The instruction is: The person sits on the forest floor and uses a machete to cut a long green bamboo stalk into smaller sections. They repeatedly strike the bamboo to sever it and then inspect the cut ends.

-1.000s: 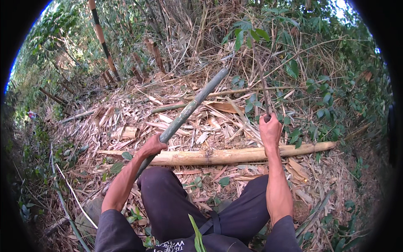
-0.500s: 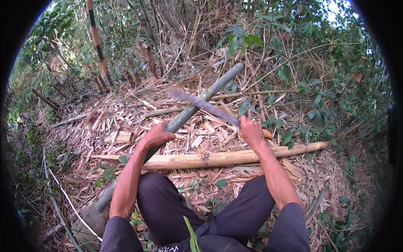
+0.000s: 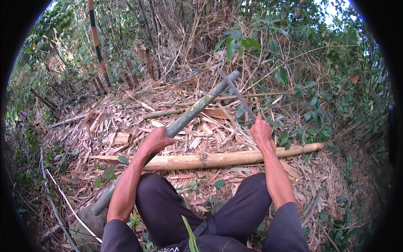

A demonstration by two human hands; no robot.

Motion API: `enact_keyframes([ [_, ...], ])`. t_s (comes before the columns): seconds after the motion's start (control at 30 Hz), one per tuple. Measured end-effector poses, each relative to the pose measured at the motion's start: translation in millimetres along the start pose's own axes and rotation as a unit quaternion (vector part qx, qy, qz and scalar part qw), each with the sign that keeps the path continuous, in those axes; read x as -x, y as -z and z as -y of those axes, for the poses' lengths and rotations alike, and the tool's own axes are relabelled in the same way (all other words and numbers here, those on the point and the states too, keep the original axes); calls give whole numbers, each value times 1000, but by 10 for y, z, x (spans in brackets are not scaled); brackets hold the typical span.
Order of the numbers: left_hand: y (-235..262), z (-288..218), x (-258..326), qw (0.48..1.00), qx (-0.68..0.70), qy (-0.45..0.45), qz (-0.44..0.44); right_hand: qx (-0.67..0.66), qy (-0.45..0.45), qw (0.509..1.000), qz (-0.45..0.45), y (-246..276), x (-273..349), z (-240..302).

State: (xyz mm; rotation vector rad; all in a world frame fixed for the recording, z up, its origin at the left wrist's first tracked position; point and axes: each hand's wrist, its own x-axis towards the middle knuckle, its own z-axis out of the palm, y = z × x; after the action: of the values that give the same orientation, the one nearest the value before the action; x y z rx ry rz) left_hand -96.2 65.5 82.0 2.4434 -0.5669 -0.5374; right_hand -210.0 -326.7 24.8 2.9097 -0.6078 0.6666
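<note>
A green bamboo pole (image 3: 192,112) slants from beside my left knee up to the far right. My left hand (image 3: 157,140) is wrapped round it near the middle. My right hand (image 3: 261,131) is closed round the handle of a machete (image 3: 241,98), most of which the fist hides. The blade points away and to the left, and its tip part overlaps the pole near the far end. Whether blade and pole touch, I cannot tell.
A peeled, pale bamboo pole (image 3: 210,160) lies crosswise in front of my knees. Bamboo shavings (image 3: 113,122) litter the ground. A grey rock (image 3: 87,227) sits under the pole's near end. Cut stumps (image 3: 149,63) and dense brush stand at the back.
The machete has swung from across the pole's middle to its far end, blade now pointing more away. My right hand moved slightly right; the pole slid a little toward me.
</note>
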Motion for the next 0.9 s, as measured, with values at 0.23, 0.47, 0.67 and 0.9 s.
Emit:
enact_keyframes([
  [0.23,-47,59,0,997,-47,-8,-61,-17,179,984,-9,140,76,421],
  [0.47,10,-71,97,991,-111,17,-69,-53,55,993,90,230,113,275],
  [0.67,-52,-79,63,988,-126,17,-91,-35,110,991,62,160,59,392],
  [0.9,-54,-72,61,977,-177,-2,-119,-42,104,987,111,241,147,453],
])
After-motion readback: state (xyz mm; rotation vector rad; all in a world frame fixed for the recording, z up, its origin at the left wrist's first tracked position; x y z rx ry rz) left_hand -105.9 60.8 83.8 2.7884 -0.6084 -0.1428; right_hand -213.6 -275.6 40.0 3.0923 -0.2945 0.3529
